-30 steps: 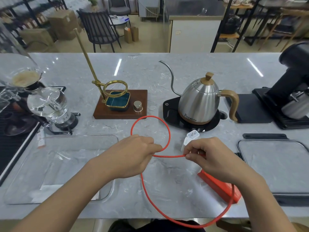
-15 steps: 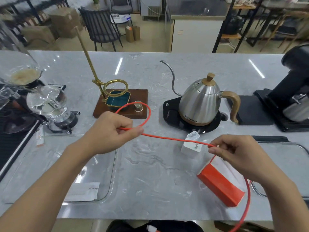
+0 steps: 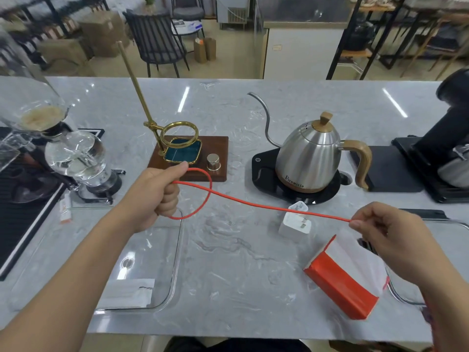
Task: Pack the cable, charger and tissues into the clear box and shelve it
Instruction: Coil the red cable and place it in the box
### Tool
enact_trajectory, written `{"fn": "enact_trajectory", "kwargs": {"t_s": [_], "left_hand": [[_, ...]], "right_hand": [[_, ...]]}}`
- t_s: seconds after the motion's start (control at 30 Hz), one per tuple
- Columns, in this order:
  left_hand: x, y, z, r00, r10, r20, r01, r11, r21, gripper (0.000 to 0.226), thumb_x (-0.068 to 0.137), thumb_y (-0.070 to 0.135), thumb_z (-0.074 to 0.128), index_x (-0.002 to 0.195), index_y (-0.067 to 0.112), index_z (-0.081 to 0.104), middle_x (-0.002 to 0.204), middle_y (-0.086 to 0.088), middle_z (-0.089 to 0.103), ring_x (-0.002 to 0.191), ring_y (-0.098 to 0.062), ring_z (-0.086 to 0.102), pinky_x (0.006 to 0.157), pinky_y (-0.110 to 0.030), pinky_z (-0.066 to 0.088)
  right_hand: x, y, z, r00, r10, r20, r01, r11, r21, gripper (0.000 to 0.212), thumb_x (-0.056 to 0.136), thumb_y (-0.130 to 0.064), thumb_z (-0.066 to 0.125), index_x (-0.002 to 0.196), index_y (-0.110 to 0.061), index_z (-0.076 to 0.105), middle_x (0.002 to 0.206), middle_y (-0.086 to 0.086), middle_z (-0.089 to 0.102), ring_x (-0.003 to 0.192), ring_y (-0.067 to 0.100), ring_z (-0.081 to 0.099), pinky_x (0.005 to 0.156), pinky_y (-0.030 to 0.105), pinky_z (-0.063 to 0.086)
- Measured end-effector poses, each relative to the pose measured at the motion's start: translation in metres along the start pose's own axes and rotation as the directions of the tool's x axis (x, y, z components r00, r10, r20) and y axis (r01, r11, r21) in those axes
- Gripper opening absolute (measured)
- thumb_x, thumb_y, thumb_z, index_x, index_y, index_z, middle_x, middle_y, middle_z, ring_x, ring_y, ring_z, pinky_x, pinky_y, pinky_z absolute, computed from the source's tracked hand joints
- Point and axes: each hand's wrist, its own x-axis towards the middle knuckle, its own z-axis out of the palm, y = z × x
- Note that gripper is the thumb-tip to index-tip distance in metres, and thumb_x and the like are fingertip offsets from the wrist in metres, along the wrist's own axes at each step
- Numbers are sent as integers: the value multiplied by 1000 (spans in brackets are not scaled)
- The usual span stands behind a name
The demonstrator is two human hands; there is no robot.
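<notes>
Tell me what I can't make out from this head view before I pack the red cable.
- Red braided cable: its far end runs behind the right hand and off the bottom edge; its near end is buried in the left hand.
- Clear lid at right: cut off by the frame edge and the right arm.
- Orange tissue pack: any print is unreadable.
- White paper in the clear plastic box: text too small.

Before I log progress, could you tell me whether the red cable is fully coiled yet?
Not yet. The left hand grips one small loop of the red cable; the rest runs straight to the right hand.
</notes>
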Motion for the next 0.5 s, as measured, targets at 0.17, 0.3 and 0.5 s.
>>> {"fn": "enact_trajectory", "kwargs": {"t_s": [0.17, 0.3, 0.5], "left_hand": [[3, 0, 2, 975, -220, -24, 212, 960, -184, 61, 93, 41, 59, 45, 25, 24, 39, 6, 17, 30, -8, 16, 35, -15, 17], [7, 13, -5, 975, -220, 5, 211, 927, -311, 59, 83, 44, 63, 42, 26, 25, 36, 9, 17, 27, -6, 16, 32, -14, 15], [1, 17, 6, 981, -176, 80, 193, 933, -305, 57, 79, 46, 63, 43, 25, 24, 37, 9, 17, 28, -6, 16, 33, -15, 15]], "right_hand": [[4, 0, 3, 994, -54, 98, 68, 987, -143, 24, 88, -22, 69, 71, -34, 58, 55, -6, 62, 57, 13, 62, 58, 44, 52], [4, 3, 2, 976, -126, 178, 152, 978, -144, 24, 86, -12, 70, 80, -34, 62, 62, -15, 64, 63, 8, 61, 57, 30, 47], [3, 12, 24, 972, -4, 236, 89, 933, -349, 27, 92, -2, 55, 92, -28, 49, 77, -2, 69, 71, 17, 62, 63, 32, 51]]}}
